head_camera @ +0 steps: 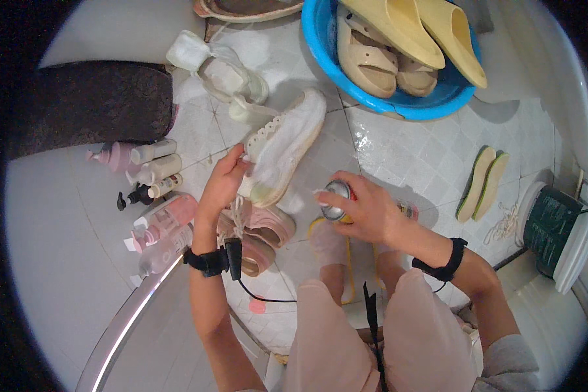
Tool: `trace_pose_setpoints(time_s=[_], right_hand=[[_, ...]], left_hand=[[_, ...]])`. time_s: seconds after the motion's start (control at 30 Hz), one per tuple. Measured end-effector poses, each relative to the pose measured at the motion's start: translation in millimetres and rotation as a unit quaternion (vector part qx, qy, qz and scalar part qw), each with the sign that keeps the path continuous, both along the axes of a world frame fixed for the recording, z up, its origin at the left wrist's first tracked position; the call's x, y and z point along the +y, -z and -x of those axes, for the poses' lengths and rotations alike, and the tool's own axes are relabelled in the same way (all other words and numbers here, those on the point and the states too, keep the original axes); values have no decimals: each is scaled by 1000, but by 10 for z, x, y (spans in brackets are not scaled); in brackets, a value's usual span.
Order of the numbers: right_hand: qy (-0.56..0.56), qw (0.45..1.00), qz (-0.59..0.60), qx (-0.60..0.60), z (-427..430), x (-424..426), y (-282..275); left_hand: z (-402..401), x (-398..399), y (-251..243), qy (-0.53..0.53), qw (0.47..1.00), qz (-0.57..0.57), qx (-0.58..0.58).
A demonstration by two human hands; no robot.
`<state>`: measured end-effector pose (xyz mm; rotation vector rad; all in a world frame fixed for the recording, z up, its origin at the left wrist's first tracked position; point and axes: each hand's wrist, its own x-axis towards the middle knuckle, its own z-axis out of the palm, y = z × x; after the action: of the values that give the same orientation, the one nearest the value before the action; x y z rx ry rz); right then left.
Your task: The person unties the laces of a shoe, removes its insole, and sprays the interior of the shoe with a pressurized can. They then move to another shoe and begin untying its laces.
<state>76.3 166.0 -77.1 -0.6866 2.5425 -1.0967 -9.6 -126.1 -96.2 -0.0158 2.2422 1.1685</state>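
Observation:
A white sneaker [286, 147], its side covered in white foam, is held by my left hand [225, 181] near the laced opening. The shoe is tilted, with its toe pointing away from me. To its right, my right hand [360, 208] grips an aerosol spray can [336, 200], with a finger on the nozzle at the top. Beyond the held shoe, another pale shoe [228, 81] with white foam on it lies on the tiled floor. Pink sandals [269, 226] are just below my left hand, and pale laces [236, 215] hang in front of them.
A blue basin [323, 63] holding beige sandals [372, 68] and yellow slippers [397, 29] stands at the top. Several pump bottles [164, 225] line the left side. Two insoles [476, 183], loose laces [502, 224] and a dark green tub [551, 225] are at the right.

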Motion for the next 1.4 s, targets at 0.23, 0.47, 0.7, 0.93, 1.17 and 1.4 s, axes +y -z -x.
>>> trace_pose_setpoints(time_s=[0.23, 0.47, 0.7, 0.93, 1.17, 1.4], right_hand=[[146, 987, -59, -27, 301, 349, 92], [32, 999, -18, 23, 180, 140, -120], [100, 995, -20, -19, 291, 164, -59], [28, 997, -53, -56, 224, 181, 53], [43, 992, -79, -85, 187, 237, 164], [-80, 991, -104, -38, -1, 227, 243]], left_hand=[[52, -36, -37, 6, 1000, -6, -5], [17, -111, -97, 147, 981, 103, 69], [25, -213, -115, 303, 876, 300, 224], [29, -334, 29, 303, 838, 313, 329], [26, -350, 72, 298, 835, 340, 312], [72, -440, 172, 305, 822, 393, 279]])
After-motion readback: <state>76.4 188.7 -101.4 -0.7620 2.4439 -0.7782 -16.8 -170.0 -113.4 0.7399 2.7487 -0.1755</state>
